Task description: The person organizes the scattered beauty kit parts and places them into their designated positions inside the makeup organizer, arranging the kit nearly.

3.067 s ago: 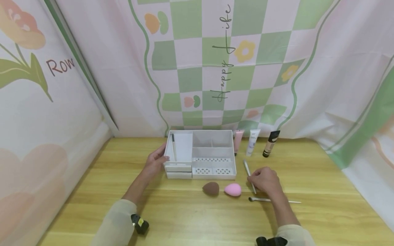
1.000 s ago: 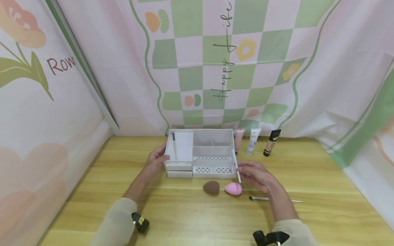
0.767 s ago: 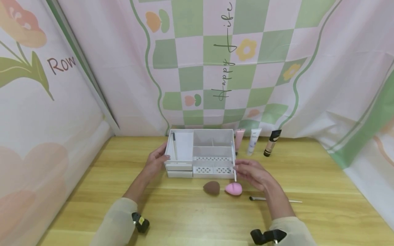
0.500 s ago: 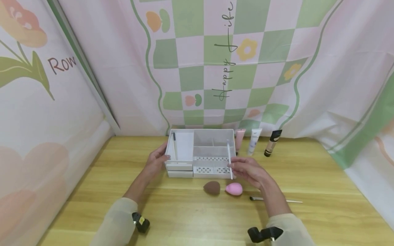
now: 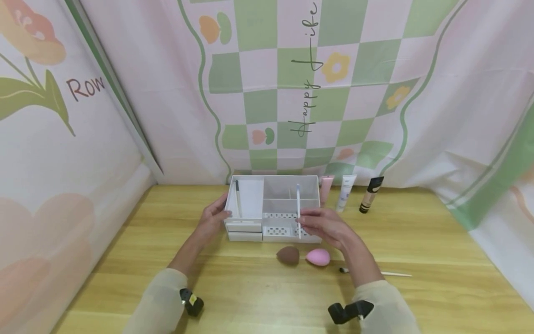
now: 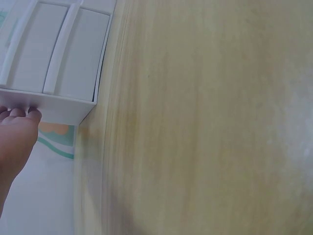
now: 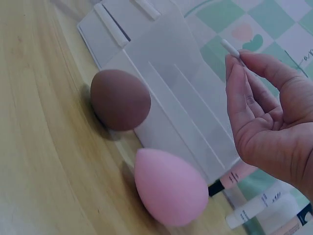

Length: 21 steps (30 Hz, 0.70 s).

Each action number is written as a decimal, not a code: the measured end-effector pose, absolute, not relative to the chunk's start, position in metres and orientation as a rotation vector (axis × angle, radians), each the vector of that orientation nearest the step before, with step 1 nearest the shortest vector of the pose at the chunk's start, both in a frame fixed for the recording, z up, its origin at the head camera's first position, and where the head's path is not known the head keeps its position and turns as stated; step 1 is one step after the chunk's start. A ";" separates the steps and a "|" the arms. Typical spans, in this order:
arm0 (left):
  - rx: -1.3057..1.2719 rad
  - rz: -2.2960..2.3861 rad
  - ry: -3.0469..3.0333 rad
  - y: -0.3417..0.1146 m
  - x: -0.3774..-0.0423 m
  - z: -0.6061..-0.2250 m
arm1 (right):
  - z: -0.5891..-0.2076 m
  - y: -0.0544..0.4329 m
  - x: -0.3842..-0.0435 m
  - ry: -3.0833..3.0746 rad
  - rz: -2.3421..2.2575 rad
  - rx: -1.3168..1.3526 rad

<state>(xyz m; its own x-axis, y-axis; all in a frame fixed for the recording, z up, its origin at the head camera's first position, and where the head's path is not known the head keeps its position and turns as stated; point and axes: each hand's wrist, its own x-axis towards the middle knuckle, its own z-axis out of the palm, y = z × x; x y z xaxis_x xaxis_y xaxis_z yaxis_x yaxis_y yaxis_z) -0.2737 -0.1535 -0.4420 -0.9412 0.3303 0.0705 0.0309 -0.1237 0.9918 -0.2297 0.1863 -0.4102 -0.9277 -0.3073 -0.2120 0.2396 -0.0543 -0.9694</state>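
A white makeup organizer (image 5: 292, 239) with compartments and two small drawers stands against the back curtain. My left hand (image 5: 212, 219) grips its left side, thumb at the rim; in the left wrist view the fingers (image 6: 19, 113) are at the side wall. Above the organizer's right-hand compartments, my right hand (image 5: 327, 225) pinches a slim white pen-like stick (image 5: 298, 204) between thumb and fingertips, nearly upright. The right wrist view shows only a rounded white end of that stick (image 7: 229, 47). A dark-tipped brush (image 5: 238, 197) leans in the left compartment.
A brown makeup sponge (image 5: 288, 255) and a pink one (image 5: 318, 257) lie before the organizer. Another brush (image 5: 396, 274) lies partly behind the right forearm. To the right stand a pink tube (image 5: 326, 188), a white tube (image 5: 345, 192) and a black-and-beige tube (image 5: 371, 195).
My right hand picked the white stick up from the table and carried it left, past the organizer's right edge, over its compartments. The left hand kept its place.
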 end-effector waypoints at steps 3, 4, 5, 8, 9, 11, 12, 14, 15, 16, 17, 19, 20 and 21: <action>0.405 2.184 1.927 -0.153 -0.273 -0.442 | -0.408 0.181 -0.232 1.861 -2.044 -0.096; 0.407 2.184 1.929 -0.153 -0.273 -0.442 | -0.407 0.179 -0.233 1.867 -2.039 -0.104; 0.410 2.185 1.930 -0.153 -0.273 -0.442 | -0.407 0.177 -0.233 1.875 -2.034 -0.106; 0.413 2.197 1.922 -0.152 -0.273 -0.442 | -0.405 0.169 -0.236 1.906 -2.020 -0.117; 0.416 2.196 1.923 -0.152 -0.273 -0.441 | -0.405 0.167 -0.237 1.916 -2.016 -0.121; 0.420 2.191 1.927 -0.152 -0.273 -0.441 | -0.403 0.161 -0.239 1.929 -2.011 -0.128; 0.420 2.189 1.928 -0.153 -0.272 -0.441 | -0.402 0.158 -0.240 1.932 -2.011 -0.133; 0.422 2.182 1.937 -0.153 -0.272 -0.441 | -0.400 0.152 -0.242 1.931 -2.011 -0.137; 0.425 2.176 1.943 -0.153 -0.272 -0.441 | -0.399 0.149 -0.243 1.933 -2.010 -0.137; 0.425 2.172 1.950 -0.153 -0.272 -0.441 | -0.397 0.146 -0.244 1.932 -2.008 -0.138; 0.426 2.168 1.956 -0.153 -0.272 -0.441 | -0.396 0.143 -0.246 1.931 -2.010 -0.146; 0.426 2.163 1.967 -0.154 -0.272 -0.441 | -0.392 0.136 -0.247 1.929 -2.014 -0.145; 0.425 2.161 1.971 -0.154 -0.272 -0.441 | -0.390 0.132 -0.248 1.929 -2.018 -0.147; 0.422 2.159 1.976 -0.154 -0.272 -0.441 | -0.388 0.129 -0.249 1.928 -2.022 -0.147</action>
<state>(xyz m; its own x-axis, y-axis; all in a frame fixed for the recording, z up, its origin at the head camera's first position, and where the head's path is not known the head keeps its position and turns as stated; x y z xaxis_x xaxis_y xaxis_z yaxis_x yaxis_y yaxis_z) -0.2722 -0.1537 -0.4405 -0.9426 0.3234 0.0836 0.0547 -0.0973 0.9937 -0.2491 0.1293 -0.3881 -0.9363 -0.3137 -0.1581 0.1729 -0.0196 -0.9847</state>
